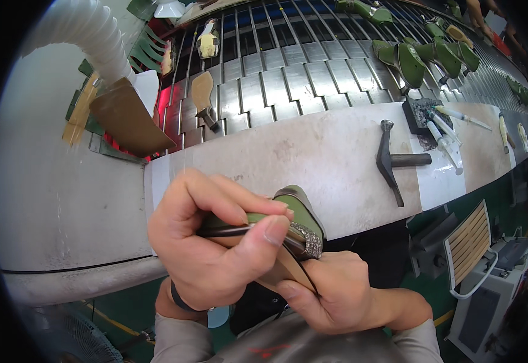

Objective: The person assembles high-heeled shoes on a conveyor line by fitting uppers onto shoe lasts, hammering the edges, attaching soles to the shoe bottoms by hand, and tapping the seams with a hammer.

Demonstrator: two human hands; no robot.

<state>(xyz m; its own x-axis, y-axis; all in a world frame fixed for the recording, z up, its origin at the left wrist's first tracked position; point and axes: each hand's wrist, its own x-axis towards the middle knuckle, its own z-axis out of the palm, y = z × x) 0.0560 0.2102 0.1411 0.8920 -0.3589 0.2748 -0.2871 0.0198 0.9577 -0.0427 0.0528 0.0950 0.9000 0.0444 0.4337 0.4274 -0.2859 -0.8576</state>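
Note:
Above my lap, both hands hold a shoe on a green last [300,206]. A glittery silver strap [309,240] crosses it, and a tan sole [294,269] with a dark edge runs along its underside. My left hand [215,242] is closed round one end, thumb pressed near the dark edge and fingers over the green last. My right hand [333,293] is closed on the sole, its thumb lying along the tan face. The fingers hide much of the shoe, so how far sole and shoe touch cannot be seen.
On the pale worktop [330,145] lie a hammer [388,162] and a black block [420,115] beside several syringes [448,142]. Beyond, a slatted metal conveyor [288,85] carries a heeled sole [203,94] and green shoes [400,60]. A white hose [91,36] hangs at left.

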